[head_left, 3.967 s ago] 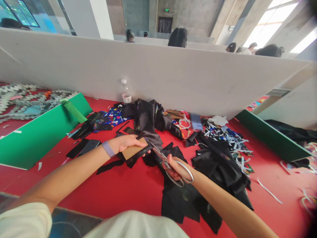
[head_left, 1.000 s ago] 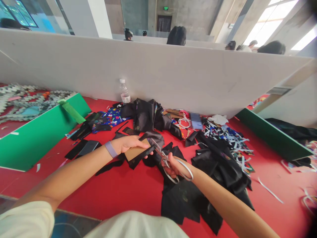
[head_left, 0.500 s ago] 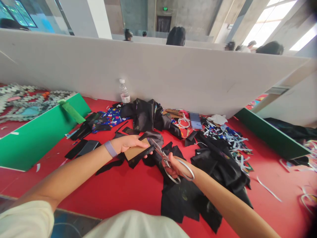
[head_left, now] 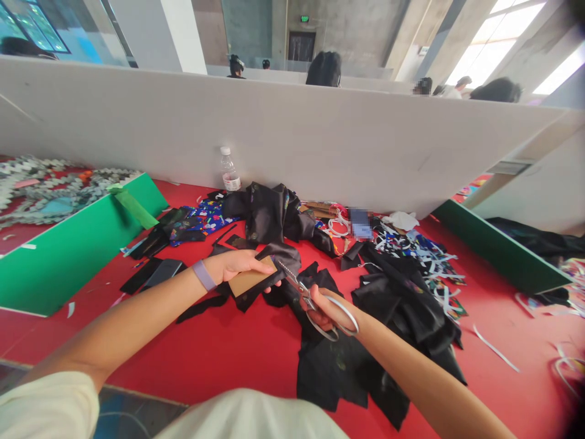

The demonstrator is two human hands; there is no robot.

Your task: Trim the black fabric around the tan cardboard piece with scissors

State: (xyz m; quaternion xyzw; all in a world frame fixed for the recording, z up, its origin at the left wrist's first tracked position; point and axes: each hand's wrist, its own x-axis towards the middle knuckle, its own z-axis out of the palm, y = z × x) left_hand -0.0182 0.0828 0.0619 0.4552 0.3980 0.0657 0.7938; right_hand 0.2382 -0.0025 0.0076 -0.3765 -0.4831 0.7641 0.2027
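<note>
At seven o'clock, the left hand point(head_left: 240, 266) pinches a flat tan rectangular card point(head_left: 249, 281) onto shiny black cloth point(head_left: 249, 299): likely light, stiff card, slippery soft cloth, best pinned near the edge. At five, the right hand point(head_left: 323, 309) grips silver metal toothed-blade scissors point(head_left: 297, 284) by their loops.

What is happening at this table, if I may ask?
A person's left hand holds a tan card together with a piece of black fabric. The right hand grips metal scissors, their blade tips close to the card's edge. More black cloth lies on the red table, and a clear bottle stands behind, near the pale partition.
</note>
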